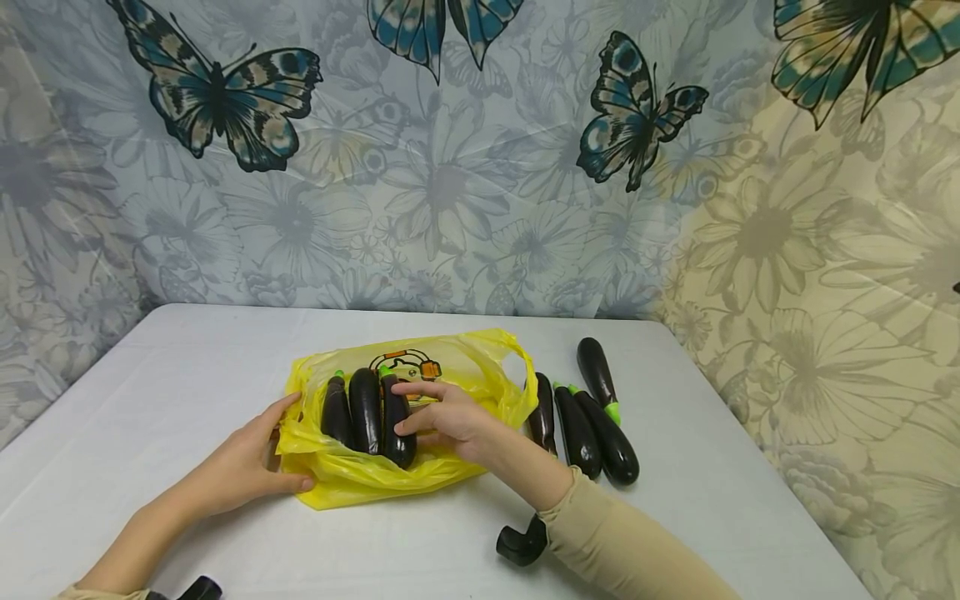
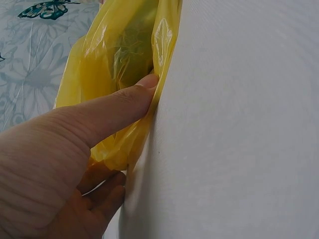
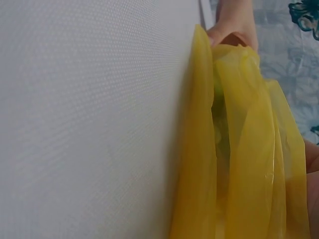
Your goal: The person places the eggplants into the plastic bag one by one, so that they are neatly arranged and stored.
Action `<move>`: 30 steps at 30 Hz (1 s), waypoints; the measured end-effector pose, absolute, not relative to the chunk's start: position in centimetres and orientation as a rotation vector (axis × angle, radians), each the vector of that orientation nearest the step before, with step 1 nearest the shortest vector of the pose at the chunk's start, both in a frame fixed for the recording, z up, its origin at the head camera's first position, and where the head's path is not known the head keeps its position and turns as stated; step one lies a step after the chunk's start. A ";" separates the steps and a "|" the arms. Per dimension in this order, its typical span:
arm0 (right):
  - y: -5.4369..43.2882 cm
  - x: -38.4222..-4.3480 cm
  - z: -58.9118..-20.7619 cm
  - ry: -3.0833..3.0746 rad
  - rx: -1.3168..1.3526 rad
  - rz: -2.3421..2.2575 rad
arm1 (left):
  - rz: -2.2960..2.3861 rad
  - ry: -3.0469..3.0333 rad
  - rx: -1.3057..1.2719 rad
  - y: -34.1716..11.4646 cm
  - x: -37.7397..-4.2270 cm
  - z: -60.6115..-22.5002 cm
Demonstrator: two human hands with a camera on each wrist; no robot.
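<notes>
A yellow plastic bag (image 1: 450,350) with a printed cartoon lies on the table, its mouth towards the viewer. Three dark eggplants (image 1: 365,412) lie side by side in its opening, some with green stem ends. My left hand (image 1: 240,458) holds the bag's left end; in the left wrist view its thumb (image 2: 124,107) presses the plastic edge and the other fingers curl on the opposite side. My right hand (image 1: 450,421) reaches over the bag, relaxed fingertips touching the rightmost eggplant (image 1: 396,437). In the right wrist view the yellow plastic (image 3: 249,149) hides most of that hand.
Right of the bag lie several more eggplants (image 1: 579,433), one of them (image 1: 594,367) set farther back. Black wrist-worn devices (image 1: 522,543) show at both forearms. The white table (image 1: 187,358) ends at a patterned cloth backdrop (image 1: 450,192) with butterflies.
</notes>
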State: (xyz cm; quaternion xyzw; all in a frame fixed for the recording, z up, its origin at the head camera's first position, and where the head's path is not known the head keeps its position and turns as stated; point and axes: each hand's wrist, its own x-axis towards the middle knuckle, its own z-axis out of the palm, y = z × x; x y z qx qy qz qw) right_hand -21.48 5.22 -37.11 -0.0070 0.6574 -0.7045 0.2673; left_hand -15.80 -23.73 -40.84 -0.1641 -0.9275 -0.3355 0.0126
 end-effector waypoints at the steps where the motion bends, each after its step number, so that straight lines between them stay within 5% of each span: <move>1: 5.2 -21.5 -37.2 1.773 -0.017 -1.903 | -1.048 -2.893 -0.510 -23.7 -15.8 -40.8; 30: 5.3 -21.4 -37.4 1.755 0.019 -1.898 | -1.054 -2.885 -0.514 -23.7 -15.8 -41.0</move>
